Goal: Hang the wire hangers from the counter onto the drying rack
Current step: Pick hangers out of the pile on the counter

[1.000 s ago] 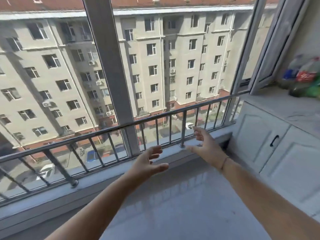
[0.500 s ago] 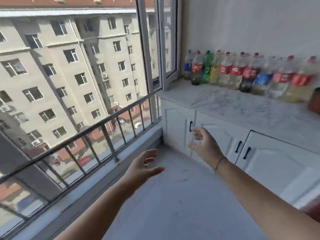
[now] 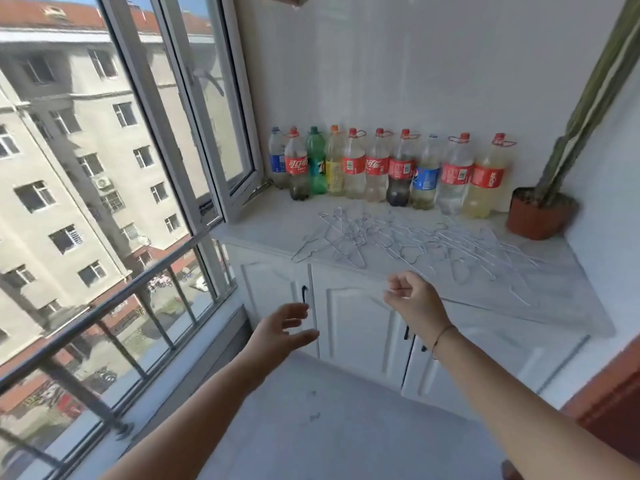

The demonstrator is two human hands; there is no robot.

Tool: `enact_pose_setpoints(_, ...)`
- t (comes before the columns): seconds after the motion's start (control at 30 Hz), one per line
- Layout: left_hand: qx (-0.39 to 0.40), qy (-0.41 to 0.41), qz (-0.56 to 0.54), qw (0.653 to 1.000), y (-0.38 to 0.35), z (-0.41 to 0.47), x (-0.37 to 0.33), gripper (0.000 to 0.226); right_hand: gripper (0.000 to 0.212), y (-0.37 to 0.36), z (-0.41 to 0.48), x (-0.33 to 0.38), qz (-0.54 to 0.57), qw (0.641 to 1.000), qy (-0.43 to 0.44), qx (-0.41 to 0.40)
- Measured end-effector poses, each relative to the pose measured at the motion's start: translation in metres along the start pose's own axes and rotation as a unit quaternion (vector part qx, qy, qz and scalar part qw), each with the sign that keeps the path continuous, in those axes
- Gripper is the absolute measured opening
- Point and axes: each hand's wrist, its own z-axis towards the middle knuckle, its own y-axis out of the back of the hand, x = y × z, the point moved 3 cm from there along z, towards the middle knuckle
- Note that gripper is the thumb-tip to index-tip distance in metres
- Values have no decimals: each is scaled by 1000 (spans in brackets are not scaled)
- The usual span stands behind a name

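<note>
Several thin silver wire hangers (image 3: 408, 242) lie spread in a loose tangle across the white marble counter (image 3: 561, 296). My right hand (image 3: 412, 299) hovers in front of the counter's front edge, just below the hangers, fingers loosely curled and holding nothing. My left hand (image 3: 280, 329) is lower and to the left, in front of the cabinet doors, fingers apart and empty. No drying rack is in view.
A row of several plastic drink bottles (image 3: 381, 168) stands along the wall behind the hangers. A potted cactus (image 3: 540, 213) sits at the counter's right end. An open window sash (image 3: 221, 133) juts over the counter's left end; a metal railing (image 3: 114, 299) runs along the left.
The view has swung right from the window and railing to the counter, bringing the hangers and cactus into sight. Both hands stay raised; the right hand's fingers have curled in.
</note>
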Motion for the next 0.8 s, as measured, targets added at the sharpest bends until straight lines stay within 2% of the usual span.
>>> enact_pose_setpoints(0.23, 38, 9, -16, 999, -21, 127, -2, 41, 23, 16, 95, -36, 3, 998, -58, -37)
enact_pose_setpoints(0.47, 51, 15, -19, 998, -52, 228, -1, 39, 20, 22, 185, -82, 23, 993, -108, -40)
enact_pose_setpoints(0.6, 43, 33, -15, 998, -70, 285, 5, 39, 18, 23, 251, -116, 39, 989, -140, -23)
enact_pose_setpoints(0.8, 10, 73, -7, 997, -99, 366, 12, 38, 28, 18, 344, -165, 37, 980, -190, 44)
